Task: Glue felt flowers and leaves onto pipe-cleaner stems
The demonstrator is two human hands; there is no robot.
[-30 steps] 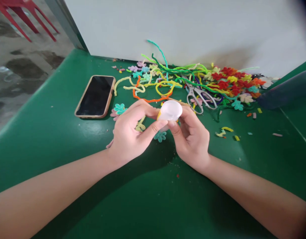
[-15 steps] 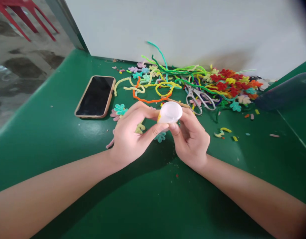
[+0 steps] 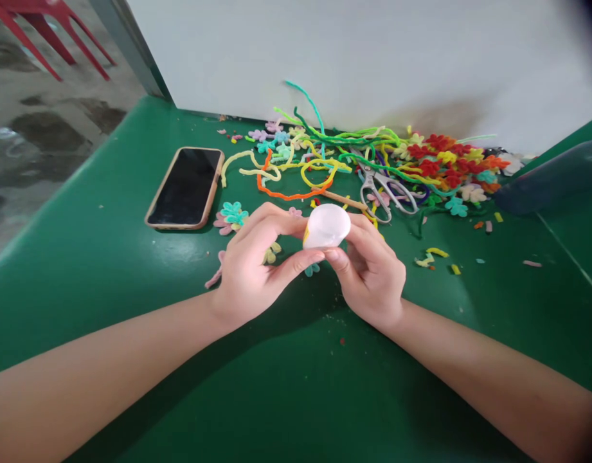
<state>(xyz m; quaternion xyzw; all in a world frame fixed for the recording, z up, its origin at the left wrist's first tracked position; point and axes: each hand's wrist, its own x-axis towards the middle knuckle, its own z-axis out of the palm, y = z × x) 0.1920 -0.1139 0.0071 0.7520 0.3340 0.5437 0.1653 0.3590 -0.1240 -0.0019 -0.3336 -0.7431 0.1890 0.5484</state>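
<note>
A small white object with a round, pale end and a yellow patch on its left edge (image 3: 328, 226) is pinched between my two hands above the table; its exact kind is not clear. My left hand (image 3: 257, 263) is closed on its left side, thumb below and fingers behind. From the right, my right hand (image 3: 373, 267) grips it the same way, the thumb tips almost meeting. Past my left hand lie fuzzy pipe-cleaner flowers, among them a turquoise flower (image 3: 234, 213). Another teal flower (image 3: 312, 269) is partly hidden under the thumbs.
A phone (image 3: 186, 188) lies at left on the green table (image 3: 276, 399). Scissors (image 3: 387, 190), a thin wooden stick (image 3: 344, 199), an orange pipe cleaner (image 3: 290, 196) and red flowers (image 3: 438, 145) are spread toward the white wall (image 3: 353, 58). A dark bottle-like object (image 3: 556, 177) rests at right.
The white object has moved slightly down and toward me and tilted a little. Both hands keep hold of it, and the things on the table have not moved.
</note>
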